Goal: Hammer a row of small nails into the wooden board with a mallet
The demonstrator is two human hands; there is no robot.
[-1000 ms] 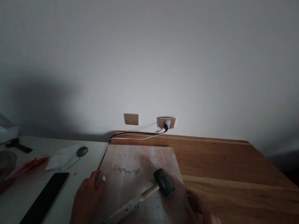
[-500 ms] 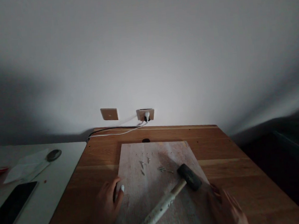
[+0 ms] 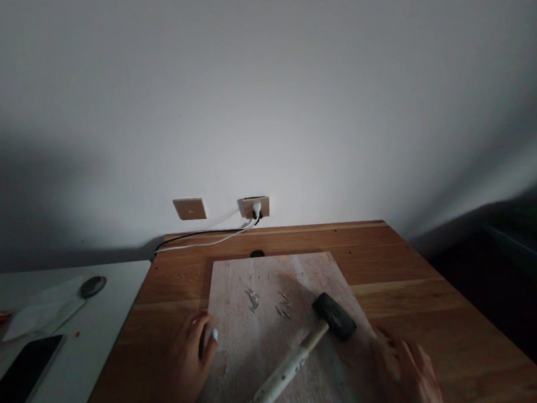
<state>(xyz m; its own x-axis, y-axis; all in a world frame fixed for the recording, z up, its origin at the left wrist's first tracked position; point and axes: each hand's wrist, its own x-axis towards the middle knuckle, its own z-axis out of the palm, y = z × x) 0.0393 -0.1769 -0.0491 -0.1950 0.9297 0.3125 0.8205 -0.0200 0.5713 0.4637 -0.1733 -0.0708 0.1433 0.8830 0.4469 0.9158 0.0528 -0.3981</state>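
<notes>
A pale wooden board (image 3: 267, 352) lies on a brown wooden table (image 3: 429, 313). On it rest a black-headed mallet (image 3: 305, 352) with a worn light handle and several small nails (image 3: 265, 302). My left hand (image 3: 191, 362) grips the board's left edge, fingers curled over it. At the board's right edge lies my right hand (image 3: 408, 374), fingers spread and flat. Neither hand touches the mallet.
A white table (image 3: 67, 369) adjoins on the left, holding a dark phone (image 3: 17, 390), paper sheets (image 3: 40, 309) and a small dark round object (image 3: 92, 286). On the wall behind are a switch plate (image 3: 189, 208) and a socket (image 3: 253, 206) with white and black cables.
The view has swung right, and the board with mallet and nails now sits on the brown table rather than straddling the white one. The nails have scattered slightly. Both hands stay at the board's edges.
</notes>
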